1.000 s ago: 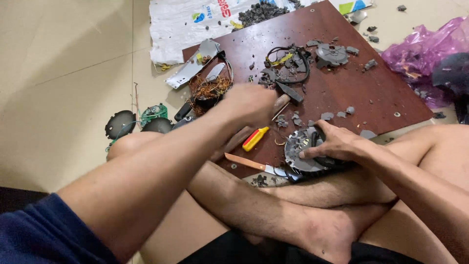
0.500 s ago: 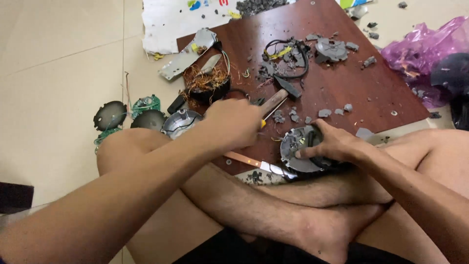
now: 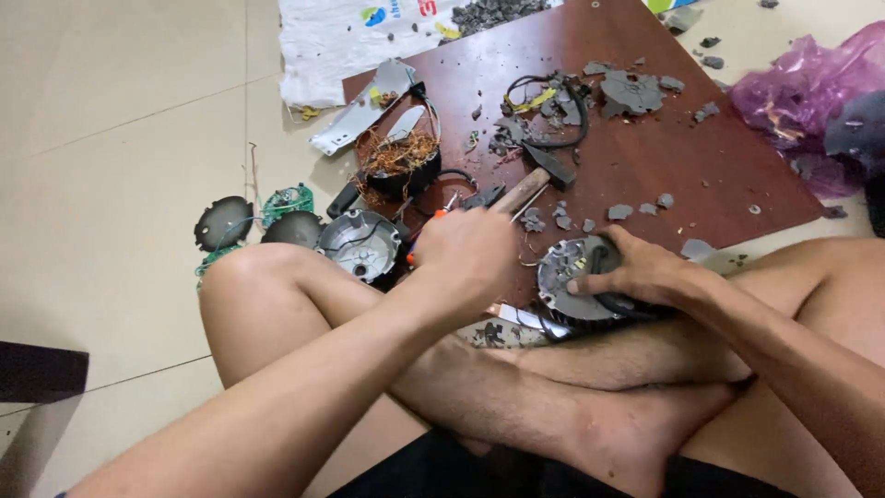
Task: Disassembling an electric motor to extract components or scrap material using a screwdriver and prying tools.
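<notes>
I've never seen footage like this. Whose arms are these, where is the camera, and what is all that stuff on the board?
There is no machine here: a person sits cross-legged on a tiled floor, and a camera worn on their head looks down at their two bare hands. The left hand grips a hammer by its wooden handle. The right hand steadies a round grey motor part at the near edge of a brown wooden board. On the board lie grey broken bits, black cable and a coil of copper wire. More round metal covers lie on the floor to the left, a purple bag to the right.
</notes>
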